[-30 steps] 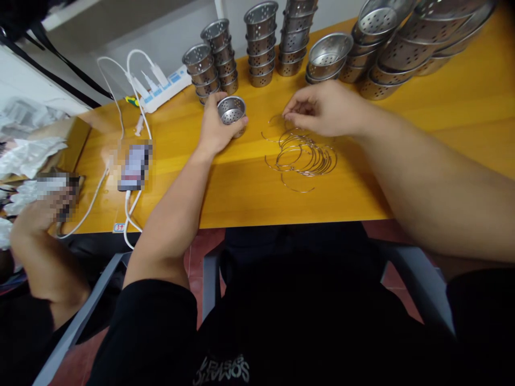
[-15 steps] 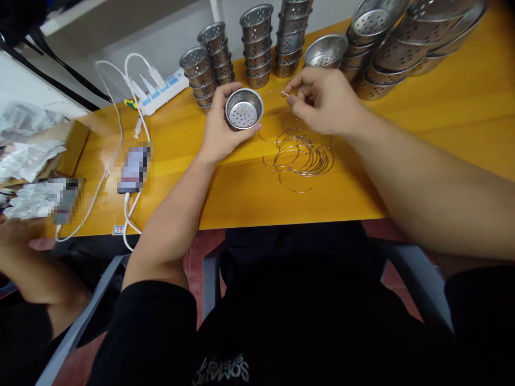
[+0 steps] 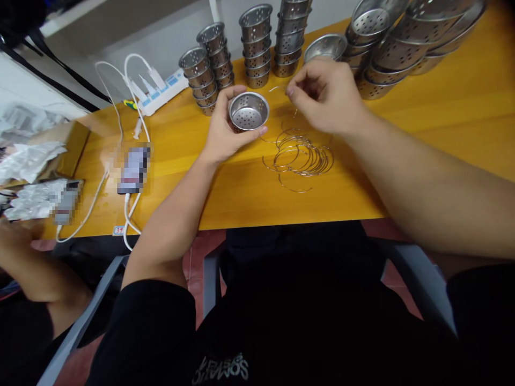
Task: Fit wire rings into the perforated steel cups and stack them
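L hand (image 3: 227, 140) grips cup (image 3: 249, 113) mouth up, nearer counter's (image 3: 241, 198) back edge, prob. to leave rim free, & R hand (image 3: 336, 99) pinches wire (image 3: 274, 88), w/ rings (image 3: 303, 158) toward front edge.

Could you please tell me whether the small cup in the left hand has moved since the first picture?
Yes, the cup has moved right, away from the leftmost cup stack.
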Demonstrator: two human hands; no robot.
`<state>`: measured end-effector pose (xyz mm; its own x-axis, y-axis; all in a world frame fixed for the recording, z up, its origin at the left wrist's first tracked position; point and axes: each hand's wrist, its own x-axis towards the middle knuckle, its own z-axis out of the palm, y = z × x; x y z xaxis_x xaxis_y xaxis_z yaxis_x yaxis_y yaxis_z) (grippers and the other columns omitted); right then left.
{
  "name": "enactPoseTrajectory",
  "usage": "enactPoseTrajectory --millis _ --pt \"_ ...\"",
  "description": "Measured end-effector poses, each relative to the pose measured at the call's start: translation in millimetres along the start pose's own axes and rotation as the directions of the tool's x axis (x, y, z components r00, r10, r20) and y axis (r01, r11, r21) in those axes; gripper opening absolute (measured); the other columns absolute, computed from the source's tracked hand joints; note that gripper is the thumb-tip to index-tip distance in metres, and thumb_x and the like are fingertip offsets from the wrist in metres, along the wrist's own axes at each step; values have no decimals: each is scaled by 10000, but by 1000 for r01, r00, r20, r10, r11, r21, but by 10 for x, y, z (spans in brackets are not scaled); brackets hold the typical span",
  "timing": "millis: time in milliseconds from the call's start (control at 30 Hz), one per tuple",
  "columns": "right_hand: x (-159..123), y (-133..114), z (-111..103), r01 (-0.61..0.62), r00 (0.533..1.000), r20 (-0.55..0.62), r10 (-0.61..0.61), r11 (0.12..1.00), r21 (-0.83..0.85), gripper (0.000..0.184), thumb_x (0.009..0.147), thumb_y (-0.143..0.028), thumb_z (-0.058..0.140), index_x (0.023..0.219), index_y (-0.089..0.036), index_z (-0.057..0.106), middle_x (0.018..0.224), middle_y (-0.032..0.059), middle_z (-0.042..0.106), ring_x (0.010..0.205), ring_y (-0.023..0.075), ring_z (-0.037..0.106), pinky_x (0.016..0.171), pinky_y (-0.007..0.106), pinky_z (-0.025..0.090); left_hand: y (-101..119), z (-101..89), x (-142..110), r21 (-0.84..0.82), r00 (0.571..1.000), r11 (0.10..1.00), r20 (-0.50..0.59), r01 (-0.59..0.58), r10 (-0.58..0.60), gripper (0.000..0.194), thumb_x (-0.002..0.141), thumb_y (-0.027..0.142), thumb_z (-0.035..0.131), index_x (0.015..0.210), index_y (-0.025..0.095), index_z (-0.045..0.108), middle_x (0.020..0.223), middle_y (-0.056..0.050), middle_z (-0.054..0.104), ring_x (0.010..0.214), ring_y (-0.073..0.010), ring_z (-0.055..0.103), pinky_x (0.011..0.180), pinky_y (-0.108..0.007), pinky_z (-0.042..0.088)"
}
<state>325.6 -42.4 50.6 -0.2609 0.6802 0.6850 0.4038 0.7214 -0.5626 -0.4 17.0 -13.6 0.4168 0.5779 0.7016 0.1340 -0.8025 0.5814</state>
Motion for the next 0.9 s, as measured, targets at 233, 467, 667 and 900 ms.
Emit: enactPoseTrajectory --millis 233,467,667,900 --pt "-20 -89 108 35 998 -57 -28 991 126 445 1270 -719 916 1328 -281 964 1008 78 843 794 229 735 682 388 600 -93 35 -22 -1 992 1000 123 29 -28 1160 995 1145 852 1790 369 517 1612 -128 759 1501 -366 827 1342 -598 681" --pt "-90 -226 202 27 999 -18 -27 999 21 212 1249 -399 946 1369 -244 1027 963 42 857 757 202 733 682 338 623 187 177 -46 -30 996 998 75 -48 50 935 1094 1073 806 1687 383 591 1545 -88 818 1408 -347 906 1208 -588 788" --pt "-91 -301 259 -40 999 9 40 999 -19 172 1194 -243 899 1294 -217 1036 907 28 822 726 196 673 691 335 594 158 268 -110 81 996 995 76 -62 56 975 1143 1122 652 1722 352 500 1542 -90 751 1390 -319 895 1234 -561 750" --pt "-93 -433 260 -109 993 34 111 992 -71 226 1153 -98 863 1225 -233 1029 946 39 859 771 235 730 789 398 668 -106 228 -147 104 981 991 183 -87 67 1136 1111 1122 709 1875 371 331 1662 -123 650 1551 -380 789 1382 -608 642"
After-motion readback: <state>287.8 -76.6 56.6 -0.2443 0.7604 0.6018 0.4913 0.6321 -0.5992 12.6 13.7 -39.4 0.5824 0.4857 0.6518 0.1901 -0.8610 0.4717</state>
